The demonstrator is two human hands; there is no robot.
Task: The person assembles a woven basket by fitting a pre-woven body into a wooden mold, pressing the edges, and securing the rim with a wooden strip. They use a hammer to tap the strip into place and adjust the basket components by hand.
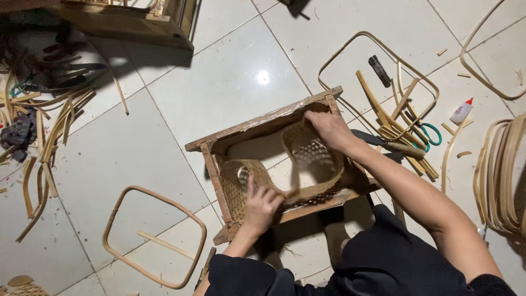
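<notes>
My left hand (262, 204) grips the near end of the woven strip (309, 164) inside the wooden frame (263, 125) on the floor, my right hand (327, 129) pinches its far edge, its loop curving between them.

I am looking down at a pale tiled floor (230, 82) that is carrying everything. A wooden frame (263, 123) is sitting at its middle, a rounded bamboo hoop (112, 216) is lying to its left, loose bamboo strips (55, 126) are spreading at far left, and green-handled scissors (430, 134) and a glue bottle (461, 111) are resting at right.
</notes>
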